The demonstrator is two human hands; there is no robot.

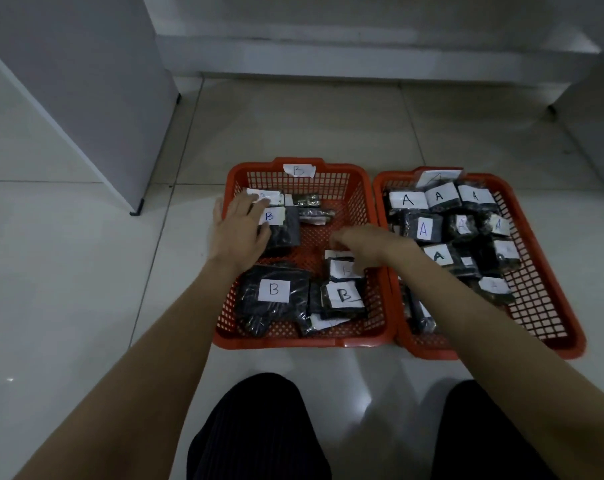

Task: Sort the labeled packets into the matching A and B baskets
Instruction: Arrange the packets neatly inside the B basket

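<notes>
Orange plastic mesh makes up both baskets on the pale tiled floor, set side by side and almost touching. A paper tag marked B is stuck to the far rim of the left basket, and a tag on the far rim of the right basket seems to read A, though it is tilted and hard to make out. Dark packets with white B labels lie in the left basket: one large one at the near left corner, another just beside it, more at the far left. The left hand lies flat over the far-left B packets, fingers spread and fairly straight, resting on them rather than curled around them. The right hand hangs over the middle of the same basket with fingers bent downward onto a small labeled packet; it is blurred, and I cannot tell whether it actually grips it. The right basket is crowded with dark packets marked A. The person's dark-trousered knees sit below, and a white cabinet stands to the left.
</notes>
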